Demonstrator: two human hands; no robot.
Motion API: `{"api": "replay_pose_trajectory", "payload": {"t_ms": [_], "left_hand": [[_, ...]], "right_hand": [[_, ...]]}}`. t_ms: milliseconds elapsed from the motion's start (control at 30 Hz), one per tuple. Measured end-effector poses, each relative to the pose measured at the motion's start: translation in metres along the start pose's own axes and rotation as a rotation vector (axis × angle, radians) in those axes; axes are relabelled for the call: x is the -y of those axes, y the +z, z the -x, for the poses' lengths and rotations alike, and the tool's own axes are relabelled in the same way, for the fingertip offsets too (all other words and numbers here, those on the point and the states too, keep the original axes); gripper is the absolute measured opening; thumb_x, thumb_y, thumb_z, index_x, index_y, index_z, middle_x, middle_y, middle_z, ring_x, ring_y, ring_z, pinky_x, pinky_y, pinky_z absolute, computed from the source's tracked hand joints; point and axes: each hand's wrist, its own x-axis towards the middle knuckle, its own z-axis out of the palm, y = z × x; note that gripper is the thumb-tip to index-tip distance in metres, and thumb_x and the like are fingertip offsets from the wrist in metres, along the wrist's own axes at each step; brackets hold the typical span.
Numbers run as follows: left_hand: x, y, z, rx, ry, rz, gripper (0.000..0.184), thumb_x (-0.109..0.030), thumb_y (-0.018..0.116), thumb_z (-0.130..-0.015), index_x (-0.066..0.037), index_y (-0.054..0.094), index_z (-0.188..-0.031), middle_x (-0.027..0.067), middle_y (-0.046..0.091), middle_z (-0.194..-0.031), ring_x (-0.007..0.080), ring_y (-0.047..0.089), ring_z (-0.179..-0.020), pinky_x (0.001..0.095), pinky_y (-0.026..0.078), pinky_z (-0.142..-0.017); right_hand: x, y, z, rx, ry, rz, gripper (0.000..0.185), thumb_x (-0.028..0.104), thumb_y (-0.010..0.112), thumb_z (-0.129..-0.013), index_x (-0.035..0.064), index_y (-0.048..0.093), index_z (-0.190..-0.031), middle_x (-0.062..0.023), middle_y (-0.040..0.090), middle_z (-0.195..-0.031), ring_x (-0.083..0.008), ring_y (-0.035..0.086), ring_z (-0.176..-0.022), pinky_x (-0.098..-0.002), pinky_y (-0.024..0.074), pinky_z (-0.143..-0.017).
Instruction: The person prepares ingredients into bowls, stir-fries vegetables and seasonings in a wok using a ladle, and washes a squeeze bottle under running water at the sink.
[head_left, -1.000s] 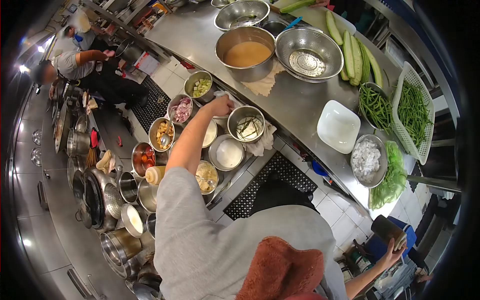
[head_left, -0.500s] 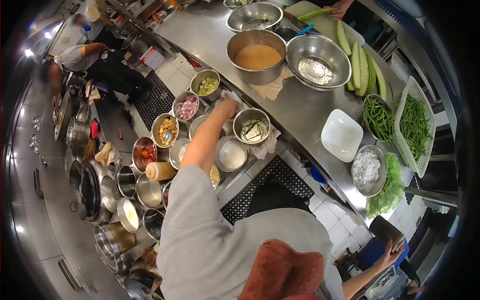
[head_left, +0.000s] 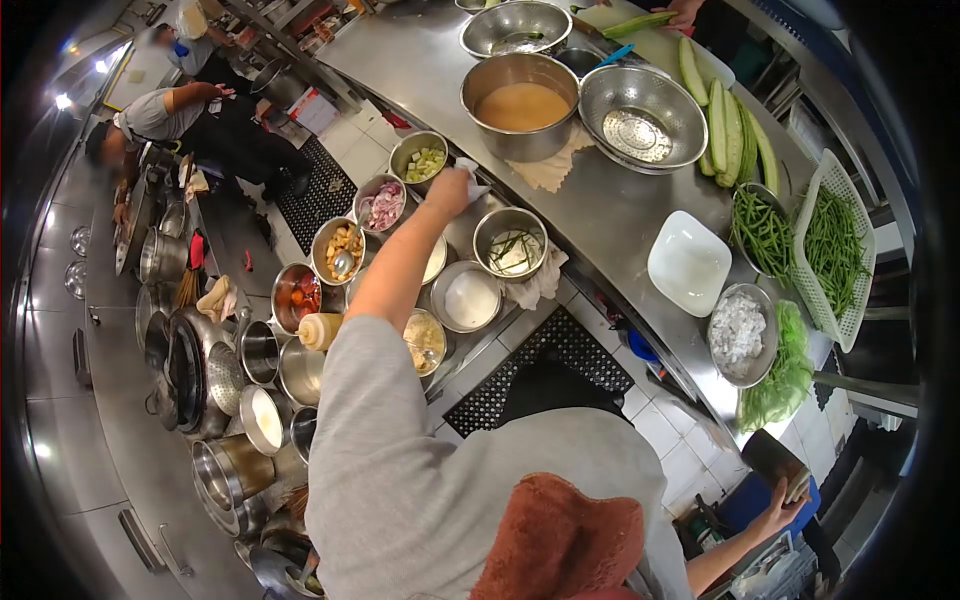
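Note:
My left hand [head_left: 452, 190] is closed on a white cloth [head_left: 471, 178], which lies against the steel surface among the pots. Close by it stand a pot of pale green cubes [head_left: 424, 164], a bowl of sliced red onion [head_left: 385, 205] and a pot of white liquid with green strips [head_left: 512, 246]. My left forearm hides part of several other pots. Low at the right, my right hand [head_left: 778, 515] grips what looks like a cleaver [head_left: 772, 461] with a wide dark blade, held beside my body, away from the counter.
The steel counter [head_left: 600, 215] carries a pot of brown liquid [head_left: 522, 107], a colander [head_left: 641, 120], a white dish [head_left: 690, 262], peeled long vegetables [head_left: 735, 140] and a basket of green beans [head_left: 835, 240]. Another person's hand [head_left: 684, 13] is at the top. People [head_left: 195, 115] stand far left.
My left hand has moved up with the cloth along the edge, from beside the white-liquid pot towards the green cubes. The view has shifted slightly. My right hand stays about the same.

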Motion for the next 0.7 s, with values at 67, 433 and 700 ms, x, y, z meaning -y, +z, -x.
{"api": "replay_pose_trajectory", "payload": {"t_ms": [67,433,700], "left_hand": [[0.001,0.032,-0.008,0.256,-0.019,-0.095,0.059,-0.018,0.065,-0.073,0.003,0.048,-0.125,0.0282,0.06,-0.109,0.0438,0.057,-0.105,0.0483,0.045,-0.093],[0.021,0.09,-0.042,0.086,0.047,-0.335,0.06,-0.026,0.063,-0.076,0.009,0.047,-0.122,0.0314,0.05,-0.122,0.0444,0.045,-0.121,0.0591,0.02,-0.107],[-0.015,0.017,0.021,0.337,0.349,0.134,0.05,-0.017,0.064,-0.075,-0.001,0.055,-0.122,0.0232,0.054,-0.125,0.0379,0.048,-0.12,0.0431,0.036,-0.103]], "right_hand": [[0.005,0.001,0.005,-0.02,0.003,0.005,0.055,0.023,0.068,-0.086,-0.0041,0.046,-0.129,-0.0145,0.053,-0.124,-0.0207,0.053,-0.11,-0.0336,0.0442,-0.096],[0.014,-0.012,0.011,-0.074,0.01,0.211,0.067,0.032,0.071,-0.083,-0.0073,0.045,-0.131,-0.0194,0.056,-0.123,-0.0247,0.056,-0.109,-0.0348,0.0443,-0.095],[-0.002,-0.008,0.013,-0.039,0.003,0.04,0.059,0.026,0.069,-0.085,-0.0051,0.046,-0.13,-0.0133,0.056,-0.122,-0.02,0.053,-0.108,-0.0336,0.0388,-0.098]]}}
